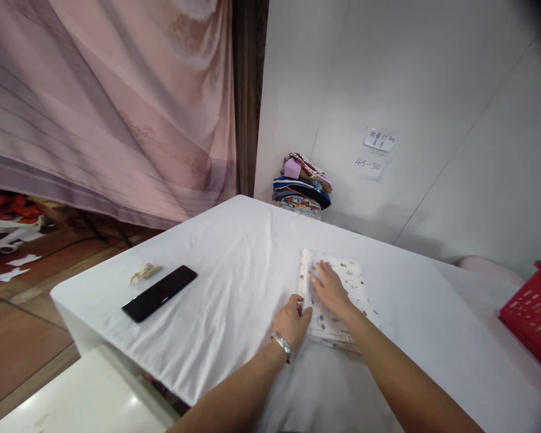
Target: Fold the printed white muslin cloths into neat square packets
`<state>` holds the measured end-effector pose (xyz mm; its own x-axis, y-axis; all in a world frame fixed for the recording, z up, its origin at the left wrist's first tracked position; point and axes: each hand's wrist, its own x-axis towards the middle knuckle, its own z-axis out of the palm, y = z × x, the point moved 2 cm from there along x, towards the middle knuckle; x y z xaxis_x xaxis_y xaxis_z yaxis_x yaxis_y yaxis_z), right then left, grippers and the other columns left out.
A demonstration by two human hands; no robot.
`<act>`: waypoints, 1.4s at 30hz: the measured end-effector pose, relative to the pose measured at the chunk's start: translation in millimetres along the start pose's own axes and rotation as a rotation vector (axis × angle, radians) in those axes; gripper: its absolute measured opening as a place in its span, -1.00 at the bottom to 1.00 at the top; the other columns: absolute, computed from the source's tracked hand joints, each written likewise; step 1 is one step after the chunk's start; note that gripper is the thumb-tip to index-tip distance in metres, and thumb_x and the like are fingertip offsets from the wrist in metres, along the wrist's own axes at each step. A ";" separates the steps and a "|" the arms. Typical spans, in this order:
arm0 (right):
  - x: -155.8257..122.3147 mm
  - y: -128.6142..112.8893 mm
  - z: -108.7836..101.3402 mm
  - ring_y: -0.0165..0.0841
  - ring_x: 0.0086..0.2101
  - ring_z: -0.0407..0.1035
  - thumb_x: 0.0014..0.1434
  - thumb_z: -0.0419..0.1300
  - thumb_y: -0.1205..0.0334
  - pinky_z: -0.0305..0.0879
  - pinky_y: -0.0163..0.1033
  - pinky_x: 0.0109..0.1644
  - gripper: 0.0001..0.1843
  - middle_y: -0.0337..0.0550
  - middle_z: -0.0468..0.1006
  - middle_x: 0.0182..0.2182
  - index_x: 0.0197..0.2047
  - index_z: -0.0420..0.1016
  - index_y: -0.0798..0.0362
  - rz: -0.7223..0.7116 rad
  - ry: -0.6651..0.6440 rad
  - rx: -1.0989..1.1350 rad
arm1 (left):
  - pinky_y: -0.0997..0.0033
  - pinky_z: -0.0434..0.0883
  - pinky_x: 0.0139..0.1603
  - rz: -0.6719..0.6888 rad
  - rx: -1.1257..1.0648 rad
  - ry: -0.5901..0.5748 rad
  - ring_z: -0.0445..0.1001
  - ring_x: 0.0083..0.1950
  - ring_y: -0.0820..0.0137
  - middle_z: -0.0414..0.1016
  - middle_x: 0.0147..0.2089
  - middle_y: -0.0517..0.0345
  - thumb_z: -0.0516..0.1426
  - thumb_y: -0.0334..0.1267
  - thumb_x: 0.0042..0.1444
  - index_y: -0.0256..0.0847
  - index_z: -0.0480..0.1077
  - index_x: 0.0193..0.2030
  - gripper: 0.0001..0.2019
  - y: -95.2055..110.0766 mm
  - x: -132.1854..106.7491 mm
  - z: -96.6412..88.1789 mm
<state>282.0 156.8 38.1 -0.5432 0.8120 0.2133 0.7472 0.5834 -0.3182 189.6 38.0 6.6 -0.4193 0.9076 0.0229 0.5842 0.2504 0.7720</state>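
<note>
A folded white cloth with small dark prints [349,282] lies on the white-covered table [234,258]. My right hand [329,290] rests flat on top of it, fingers stretched toward the far edge. At the cloth's left edge my left hand [293,322], with a metal bracelet on the wrist, has its fingers curled and pinching the folded edge.
A black phone [159,293] and a small beige cord [145,272] lie at the table's left. A stack of folded clothes [303,183] sits at the far edge by the wall. A red basket [534,316] stands at the right. A pink curtain [117,102] hangs at left.
</note>
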 end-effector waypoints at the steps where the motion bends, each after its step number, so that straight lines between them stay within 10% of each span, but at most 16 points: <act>1: 6.0 -0.2 6.7 -0.20 0.21 -0.14 0.19 -0.09 0.19 -0.13 -0.03 0.22 -0.50 -0.01 0.06 0.22 0.20 0.10 0.10 0.015 -0.010 -0.021 | 0.47 0.18 -0.39 0.003 0.001 0.000 0.41 -0.38 0.43 0.43 -0.43 0.24 0.02 -0.18 0.06 -0.19 0.24 -0.13 -0.76 0.2 -0.3 -0.3; 8: 9.6 7.4 34.7 -0.21 0.20 -0.13 0.26 -0.23 0.16 -0.21 -0.02 0.22 -0.51 0.00 0.06 0.22 0.18 0.14 0.15 0.044 -0.067 -0.111 | 0.47 0.18 -0.40 -0.006 -0.004 -0.028 0.42 -0.36 0.42 0.44 -0.40 0.23 0.04 -0.17 0.06 -0.18 0.21 -0.15 -0.76 1.0 0.6 -0.4; 23: -22.4 -10.1 20.4 -0.31 0.15 0.03 0.16 -0.10 0.10 -0.08 -0.17 0.23 -0.52 -0.07 0.20 0.15 0.09 0.28 0.10 0.066 -0.004 0.285 | 0.49 0.11 -0.45 0.024 0.010 -0.048 0.38 -0.43 0.44 0.38 -0.46 0.25 0.06 -0.17 0.04 -0.17 0.22 -0.30 -0.85 -1.6 3.4 2.6; 27: -39.0 -18.6 9.1 -0.26 -0.07 0.27 0.11 -0.02 0.05 0.16 -0.16 0.06 -0.59 -0.04 0.41 -0.10 -0.05 0.37 0.06 0.055 0.082 0.260 | 0.50 0.11 -0.47 0.076 -0.019 -0.048 0.35 -0.45 0.47 0.37 -0.45 0.24 0.03 -0.19 0.08 -0.17 0.25 -0.30 -0.88 0.9 -0.5 0.1; 32: -46.7 -21.9 -3.7 -0.31 -0.38 0.35 0.07 0.03 -0.02 0.24 -0.24 -0.25 -0.51 -0.22 0.47 -0.45 0.05 0.28 -0.01 0.206 -0.111 0.298 | 0.50 0.18 -0.40 0.174 -0.025 -0.010 0.36 -0.36 0.47 0.37 -0.29 0.17 0.04 -0.21 0.06 -0.17 0.31 -0.23 -0.85 9.0 -12.0 -6.1; 42: -43.4 -7.7 -8.6 -0.39 -0.53 0.30 0.02 -0.02 0.17 0.22 -0.31 -0.43 -0.53 -0.28 0.45 -0.54 0.02 0.36 0.01 0.274 -0.178 0.491 | 0.50 0.27 -0.29 0.123 -0.278 -0.031 0.37 -0.33 0.48 0.43 -0.34 0.18 -0.04 -0.28 0.08 -0.20 0.41 -0.31 -0.79 -1.7 -1.6 -11.5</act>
<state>303.2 117.2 39.2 -0.4431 0.8927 -0.0820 0.6280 0.2438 -0.7390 181.3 32.2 12.5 -0.3334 0.9363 0.1108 0.4147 0.0401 0.9091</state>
